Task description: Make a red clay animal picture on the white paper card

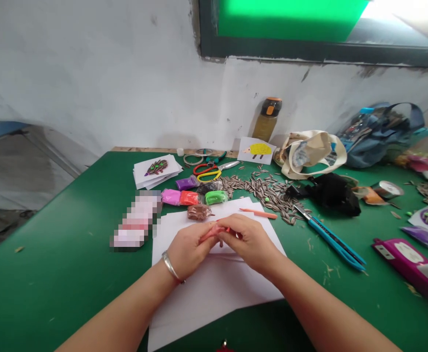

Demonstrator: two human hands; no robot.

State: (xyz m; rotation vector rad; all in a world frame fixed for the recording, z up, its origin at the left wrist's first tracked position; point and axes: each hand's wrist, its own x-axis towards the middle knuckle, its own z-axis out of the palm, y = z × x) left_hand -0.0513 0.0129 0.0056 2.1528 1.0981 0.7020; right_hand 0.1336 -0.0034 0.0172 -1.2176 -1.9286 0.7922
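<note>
Over a stack of white paper, my left hand and my right hand meet fingertip to fingertip. Both are closed on a small pinkish-red piece of modelling clay, mostly covered by the fingers. My left wrist wears a silver bracelet. Just beyond the hands lies a packet of brown clay. A thin orange modelling tool rests on the paper to the right. Packets of green, red, pink and purple clay sit farther back.
Sunflower seeds spread behind the paper. Scissors, a blue utility knife, a black bag and a magenta device lie around. Drawing cards, a hedgehog picture, a bottle and a cream tote stand near the wall.
</note>
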